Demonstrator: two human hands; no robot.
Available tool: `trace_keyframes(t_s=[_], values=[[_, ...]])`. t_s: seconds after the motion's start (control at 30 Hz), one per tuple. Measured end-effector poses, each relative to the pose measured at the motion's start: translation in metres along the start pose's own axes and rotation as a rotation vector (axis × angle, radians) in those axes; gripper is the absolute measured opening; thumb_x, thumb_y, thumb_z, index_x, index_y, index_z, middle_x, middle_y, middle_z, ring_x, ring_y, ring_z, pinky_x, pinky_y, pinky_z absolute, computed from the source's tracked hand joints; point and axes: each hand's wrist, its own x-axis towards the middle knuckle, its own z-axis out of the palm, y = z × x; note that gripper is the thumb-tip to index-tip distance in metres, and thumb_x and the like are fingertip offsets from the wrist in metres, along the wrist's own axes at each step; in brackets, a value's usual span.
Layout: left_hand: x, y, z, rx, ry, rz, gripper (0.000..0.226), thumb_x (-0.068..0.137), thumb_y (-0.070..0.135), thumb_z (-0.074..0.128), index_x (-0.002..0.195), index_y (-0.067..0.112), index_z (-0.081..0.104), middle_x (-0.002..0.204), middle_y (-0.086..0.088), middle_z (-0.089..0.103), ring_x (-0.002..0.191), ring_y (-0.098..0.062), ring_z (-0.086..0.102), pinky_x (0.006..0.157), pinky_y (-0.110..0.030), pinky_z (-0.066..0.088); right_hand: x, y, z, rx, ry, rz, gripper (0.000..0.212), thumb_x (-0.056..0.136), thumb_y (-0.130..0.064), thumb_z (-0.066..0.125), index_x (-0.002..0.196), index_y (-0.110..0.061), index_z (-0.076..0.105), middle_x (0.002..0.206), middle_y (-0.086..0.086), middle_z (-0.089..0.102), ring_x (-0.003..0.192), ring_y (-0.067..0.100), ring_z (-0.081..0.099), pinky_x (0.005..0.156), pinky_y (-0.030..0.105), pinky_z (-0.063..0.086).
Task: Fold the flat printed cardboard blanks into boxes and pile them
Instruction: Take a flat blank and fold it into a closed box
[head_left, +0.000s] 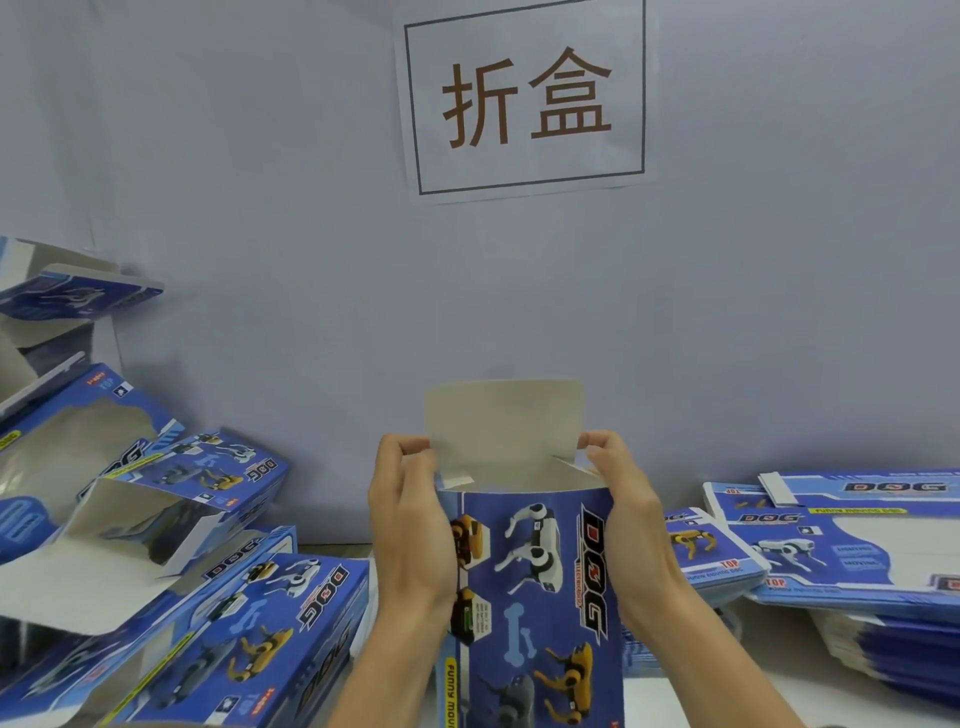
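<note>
1. We see the blue printed cardboard box (535, 587) upright below the white wall sign (524, 98).
2. Our left hand (410, 525) and right hand (628, 519) clasp its sides, fingertips pinching its open grey top flap (504, 415).

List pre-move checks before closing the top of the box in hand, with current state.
1. Both hands on the box: left hand, right hand: ok.
2. Top flap upright, not yet folded: ok.
3. Side flaps tucked inward: ok.
4. Bottom end closed: cannot tell, out of frame.
5. Pile of folded boxes on the left within reach: ok.
6. Stack of flat blanks ready on the right: ok.
</note>
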Motion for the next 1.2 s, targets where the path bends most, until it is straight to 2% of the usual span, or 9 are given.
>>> trace_keyframes(t_s=[0.27,0.4,0.53,0.63,0.77,0.93,1.0,1.07,1.2], values=[[-0.002,0.004,-0.001,-0.056,-0.106,-0.14,0.04,0.097,0.007,0.037,0.107,0.039,0.059,0.061,-0.002,0.062,0.043,-0.013,0.055,0.036,-0.026,0.038,0.002,-0.001,-0.004,-0.019,-0.072,0.052,0.037,0.098,-0.016,0.039,0.111,-0.046,0.054,0.073,0.014,0.07,0.058,0.023,0.067,0.048,0.027,0.052],[-0.001,0.007,-0.001,-0.027,-0.068,-0.059,0.045,0.095,0.0,0.042,0.08,0.036,0.062,0.057,0.008,0.058,0.04,-0.007,0.047,0.035,-0.023,0.038,0.002,-0.001,-0.003,0.006,-0.042,0.033,0.032,0.097,-0.014,0.042,0.101,-0.042,0.058,0.067,0.01,0.066,0.053,0.022,0.065,0.047,0.028,0.051],[0.001,0.005,0.0,-0.003,0.01,0.07,0.041,0.098,0.004,0.041,0.065,0.02,0.06,0.071,0.006,0.069,0.068,-0.006,0.064,0.053,-0.017,0.049,0.001,0.003,-0.001,0.032,0.083,-0.062,0.025,0.097,-0.023,0.039,0.084,-0.02,0.06,0.087,0.016,0.071,0.07,0.035,0.067,0.06,0.036,0.05],[0.002,-0.001,-0.001,-0.032,0.044,0.009,0.039,0.1,0.014,0.041,0.064,0.008,0.057,0.09,0.002,0.076,0.092,-0.017,0.07,0.072,-0.04,0.057,0.0,0.005,0.001,0.003,0.199,-0.077,0.037,0.093,-0.035,0.039,0.07,-0.017,0.062,0.086,0.017,0.07,0.077,0.043,0.064,0.066,0.041,0.046],[0.004,-0.007,-0.004,-0.082,0.028,-0.086,0.032,0.099,0.017,0.044,0.075,-0.002,0.053,0.101,-0.001,0.076,0.101,-0.035,0.07,0.062,-0.04,0.057,-0.001,0.004,0.001,-0.007,0.208,-0.024,0.047,0.099,-0.027,0.037,0.063,-0.022,0.066,0.086,0.018,0.074,0.066,0.035,0.069,0.059,0.039,0.049],[0.004,-0.001,-0.002,-0.036,0.022,-0.011,0.025,0.101,0.013,0.04,0.088,0.011,0.061,0.08,-0.013,0.067,0.072,-0.02,0.065,0.054,-0.027,0.05,-0.004,0.001,0.001,0.159,0.024,0.004,0.028,0.094,-0.039,0.048,0.09,-0.027,0.073,0.092,0.012,0.075,0.063,0.025,0.071,0.054,0.031,0.054],[0.005,0.002,-0.003,-0.082,0.002,-0.094,0.022,0.102,0.016,0.044,0.102,0.03,0.061,0.078,-0.01,0.065,0.061,-0.02,0.062,0.045,-0.026,0.048,-0.002,-0.003,-0.001,0.142,-0.114,0.01,0.021,0.091,-0.041,0.057,0.107,-0.042,0.071,0.114,0.008,0.073,0.078,0.015,0.074,0.067,0.029,0.059],[0.007,0.004,-0.006,-0.102,-0.006,-0.162,0.027,0.102,0.017,0.047,0.11,0.04,0.057,0.082,-0.01,0.069,0.056,-0.019,0.064,0.043,-0.026,0.05,0.003,-0.007,-0.009,-0.022,-0.2,-0.003,0.038,0.095,-0.032,0.058,0.131,-0.045,0.054,0.133,0.009,0.064,0.089,0.004,0.073,0.08,0.021,0.057],[0.01,0.006,-0.007,-0.085,-0.121,-0.207,0.025,0.096,0.021,0.054,0.11,0.041,0.061,0.084,-0.01,0.074,0.067,-0.021,0.071,0.054,-0.032,0.055,0.002,-0.019,-0.019,-0.073,-0.12,-0.048,0.057,0.08,-0.056,0.066,0.134,-0.049,0.047,0.112,0.005,0.074,0.095,0.028,0.074,0.085,0.048,0.058]])
